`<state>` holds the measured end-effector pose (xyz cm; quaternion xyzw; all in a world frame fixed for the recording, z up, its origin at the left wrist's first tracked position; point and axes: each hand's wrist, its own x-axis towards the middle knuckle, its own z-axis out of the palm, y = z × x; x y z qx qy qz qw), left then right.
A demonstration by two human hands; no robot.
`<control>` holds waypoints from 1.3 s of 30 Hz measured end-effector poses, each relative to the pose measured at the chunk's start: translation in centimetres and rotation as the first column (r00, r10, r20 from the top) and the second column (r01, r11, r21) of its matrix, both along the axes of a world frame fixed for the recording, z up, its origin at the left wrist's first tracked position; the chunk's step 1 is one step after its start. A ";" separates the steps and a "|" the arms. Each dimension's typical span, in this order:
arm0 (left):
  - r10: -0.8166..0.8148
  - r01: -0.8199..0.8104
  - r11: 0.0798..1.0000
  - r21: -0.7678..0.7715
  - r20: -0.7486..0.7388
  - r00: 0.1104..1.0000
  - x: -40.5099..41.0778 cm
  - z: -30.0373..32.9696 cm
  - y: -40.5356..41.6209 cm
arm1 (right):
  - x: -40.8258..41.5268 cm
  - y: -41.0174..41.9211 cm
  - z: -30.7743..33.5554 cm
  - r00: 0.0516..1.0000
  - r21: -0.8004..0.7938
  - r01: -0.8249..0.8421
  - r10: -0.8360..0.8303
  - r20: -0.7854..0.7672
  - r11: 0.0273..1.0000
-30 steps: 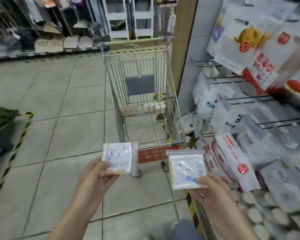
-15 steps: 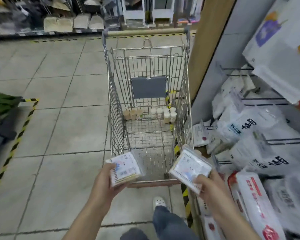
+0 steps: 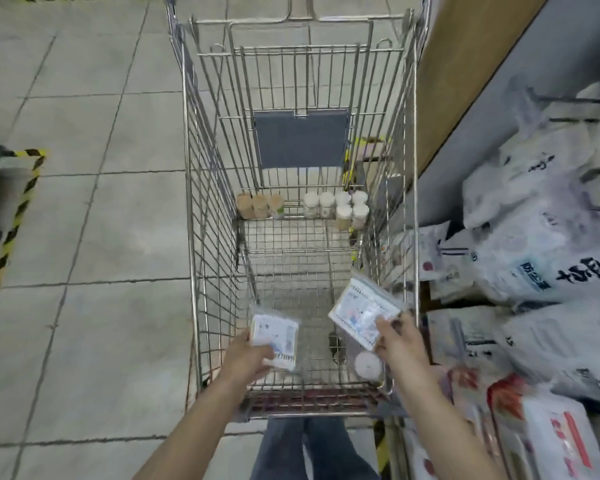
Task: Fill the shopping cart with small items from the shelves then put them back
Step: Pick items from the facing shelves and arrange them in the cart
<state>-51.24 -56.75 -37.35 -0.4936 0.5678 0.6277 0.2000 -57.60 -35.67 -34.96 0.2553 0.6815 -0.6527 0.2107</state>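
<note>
Both hands were reaching down inside the cart point(image 3: 409, 174), probably so the two packets could be set on the wire floor rather than dropped. The left hand point(image 3: 248, 358) pinched the left packet point(image 3: 274, 337) by its near edge, thumb on top; the right hand point(image 3: 397, 341) gripped the right packet point(image 3: 364, 313) the same way, tilted toward the shelf side. Each packet was a flat clear plastic pouch over a white printed card (the print was too blurred to read). Both hung just above the cart's floor, near its front end. At the far end stood a row of small jars point(image 3: 333, 206), some tan, some white-capped. Bagged goods point(image 3: 534, 258) crowded the shelf to the right.
</note>
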 end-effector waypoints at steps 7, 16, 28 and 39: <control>-0.134 0.143 0.989 -0.042 0.173 0.976 -2.2 -10.2 0.9 | -2.5 -2.3 -8.2 0.985 -0.005 0.097 -0.095 0.143 0.995; -0.480 0.454 0.877 0.156 0.230 0.847 -2.4 -19.2 1.7 | -5.0 -1.8 -16.6 0.972 0.096 0.156 -0.170 0.163 0.983; -0.631 0.673 0.734 -0.090 0.273 0.726 -1.3 -22.6 1.7 | -1.9 -3.9 -21.1 0.911 0.332 -0.402 0.335 0.242 0.853; -0.557 0.592 0.803 -0.070 0.268 0.787 -0.4 -23.3 0.5 | 1.5 -5.6 -23.7 0.681 0.400 -0.728 0.518 0.518 0.557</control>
